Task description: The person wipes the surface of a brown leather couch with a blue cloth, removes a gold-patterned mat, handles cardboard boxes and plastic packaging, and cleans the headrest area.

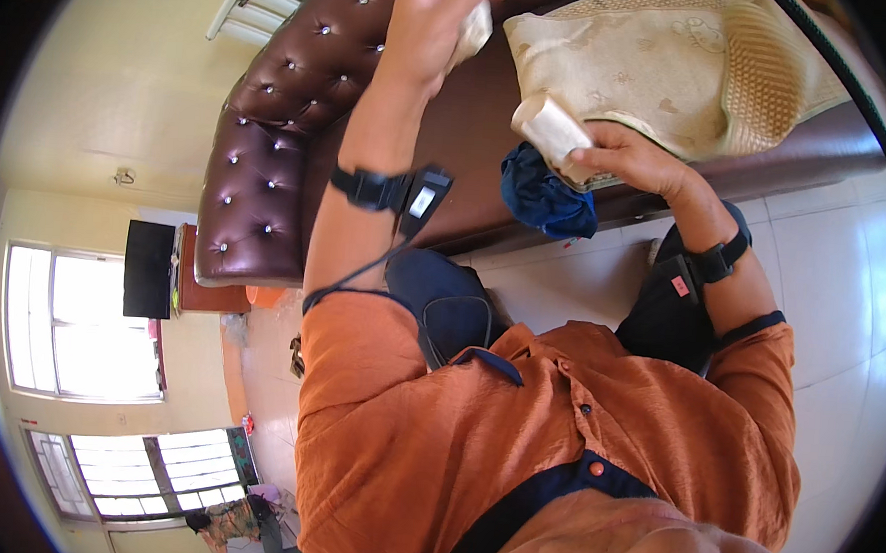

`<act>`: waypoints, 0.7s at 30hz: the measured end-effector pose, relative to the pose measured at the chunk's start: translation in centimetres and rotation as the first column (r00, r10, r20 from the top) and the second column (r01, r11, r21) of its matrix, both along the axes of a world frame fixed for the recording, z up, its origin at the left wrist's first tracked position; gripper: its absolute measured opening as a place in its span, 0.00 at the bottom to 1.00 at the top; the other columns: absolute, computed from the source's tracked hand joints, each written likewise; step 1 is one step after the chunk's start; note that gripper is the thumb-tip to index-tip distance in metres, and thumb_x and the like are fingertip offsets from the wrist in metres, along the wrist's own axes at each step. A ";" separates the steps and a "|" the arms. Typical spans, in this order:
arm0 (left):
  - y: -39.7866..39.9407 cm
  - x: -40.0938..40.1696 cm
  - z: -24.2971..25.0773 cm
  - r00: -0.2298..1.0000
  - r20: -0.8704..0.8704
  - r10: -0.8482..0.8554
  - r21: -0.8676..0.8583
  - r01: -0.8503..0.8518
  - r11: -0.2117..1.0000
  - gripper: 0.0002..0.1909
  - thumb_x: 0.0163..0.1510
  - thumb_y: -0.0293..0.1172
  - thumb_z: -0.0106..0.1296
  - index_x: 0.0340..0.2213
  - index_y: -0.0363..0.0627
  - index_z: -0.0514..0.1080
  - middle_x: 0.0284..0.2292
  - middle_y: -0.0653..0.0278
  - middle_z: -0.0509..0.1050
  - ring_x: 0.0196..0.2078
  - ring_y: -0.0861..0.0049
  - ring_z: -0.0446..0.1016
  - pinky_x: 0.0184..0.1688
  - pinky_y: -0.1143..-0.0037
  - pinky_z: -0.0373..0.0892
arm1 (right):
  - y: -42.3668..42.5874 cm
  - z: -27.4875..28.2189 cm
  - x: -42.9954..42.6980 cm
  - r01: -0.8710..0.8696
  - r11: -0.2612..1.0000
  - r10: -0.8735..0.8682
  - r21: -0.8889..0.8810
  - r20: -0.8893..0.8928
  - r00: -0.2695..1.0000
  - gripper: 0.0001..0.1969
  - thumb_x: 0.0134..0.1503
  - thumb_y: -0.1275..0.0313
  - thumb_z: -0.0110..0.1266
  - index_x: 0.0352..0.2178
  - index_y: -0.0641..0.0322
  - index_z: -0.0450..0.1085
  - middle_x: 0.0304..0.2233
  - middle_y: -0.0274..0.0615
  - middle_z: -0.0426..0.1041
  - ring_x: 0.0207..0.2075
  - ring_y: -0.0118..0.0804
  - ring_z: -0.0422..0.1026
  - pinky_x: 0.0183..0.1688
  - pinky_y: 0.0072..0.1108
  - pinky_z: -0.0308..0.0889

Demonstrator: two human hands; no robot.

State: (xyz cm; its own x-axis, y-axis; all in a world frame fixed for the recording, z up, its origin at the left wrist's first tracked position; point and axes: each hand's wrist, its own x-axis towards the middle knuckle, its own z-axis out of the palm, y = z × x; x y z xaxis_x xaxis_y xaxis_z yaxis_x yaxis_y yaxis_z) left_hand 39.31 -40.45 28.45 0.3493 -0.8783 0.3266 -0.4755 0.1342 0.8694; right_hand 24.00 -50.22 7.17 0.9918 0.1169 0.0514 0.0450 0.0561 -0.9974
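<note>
My left hand [429, 32], partly blurred, is raised near the tufted back of a brown leather sofa [295, 92]. It holds a cream piece [473, 36], apparently cloth, largely hidden by the fingers. Lower and to the right, my right hand [637, 159] grips a folded cream piece [554, 132], thumb on top. Whether this belongs to the beige patterned sofa mat [619, 68] behind it, I cannot tell. That mat lies rumpled over the seat, one part folded back to a woven side. A dark blue cloth [549, 192] hangs at the seat edge below the right hand.
My knees [438, 299] are close to the sofa front, above a tiled floor [825, 296]. A black cable [851, 80] crosses the upper right. At far left stand a reddish cabinet [199, 279] and a black panel [149, 268]. Another person [234, 525] is near the windows.
</note>
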 end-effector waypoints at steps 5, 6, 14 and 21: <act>11.4 1.0 -10.3 0.952 -0.206 0.228 0.127 -0.205 0.970 0.14 0.60 0.35 0.48 0.44 0.40 0.71 0.37 0.61 0.77 0.37 0.84 0.73 0.39 0.84 0.67 | -0.4 1.4 -0.7 -0.151 0.982 0.158 0.112 -0.057 0.986 0.21 0.62 0.57 0.45 0.47 0.65 0.66 0.36 0.39 0.76 0.32 0.25 0.75 0.31 0.16 0.66; 12.7 -0.5 -12.4 0.960 -0.219 0.174 0.148 -0.143 0.978 0.18 0.59 0.38 0.50 0.46 0.40 0.70 0.40 0.62 0.75 0.35 0.85 0.72 0.38 0.85 0.67 | 0.3 1.3 -1.2 -0.146 0.987 0.150 0.073 -0.043 0.988 0.21 0.63 0.55 0.43 0.46 0.63 0.65 0.33 0.39 0.77 0.27 0.25 0.75 0.25 0.13 0.63; 16.3 -6.0 -20.8 0.622 -0.781 -0.054 0.011 0.101 0.995 0.24 0.57 0.34 0.54 0.53 0.41 0.63 0.43 0.60 0.73 0.46 0.74 0.71 0.46 0.75 0.68 | 5.6 -0.3 1.6 -0.344 0.939 0.341 -0.001 -0.129 0.931 0.21 0.64 0.57 0.44 0.47 0.65 0.66 0.33 0.38 0.76 0.26 0.26 0.75 0.27 0.14 0.65; 20.6 -3.1 -20.0 0.680 -0.656 0.327 0.014 -0.423 0.906 0.19 0.56 0.33 0.54 0.47 0.38 0.67 0.41 0.63 0.73 0.40 0.79 0.73 0.43 0.77 0.70 | 5.9 -1.6 2.4 0.028 0.994 -0.010 -0.107 0.161 0.987 0.19 0.54 0.76 0.55 0.48 0.63 0.66 0.29 0.32 0.69 0.29 0.22 0.67 0.33 0.17 0.65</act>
State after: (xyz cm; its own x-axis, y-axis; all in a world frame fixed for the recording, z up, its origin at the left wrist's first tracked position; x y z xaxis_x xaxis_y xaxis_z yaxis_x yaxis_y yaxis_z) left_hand 36.16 -19.86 8.43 0.8048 -0.5936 0.0052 0.1407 0.1992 0.9698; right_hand 26.40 -44.29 5.62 0.9739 0.1115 0.1976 0.2046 -0.0548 -0.9773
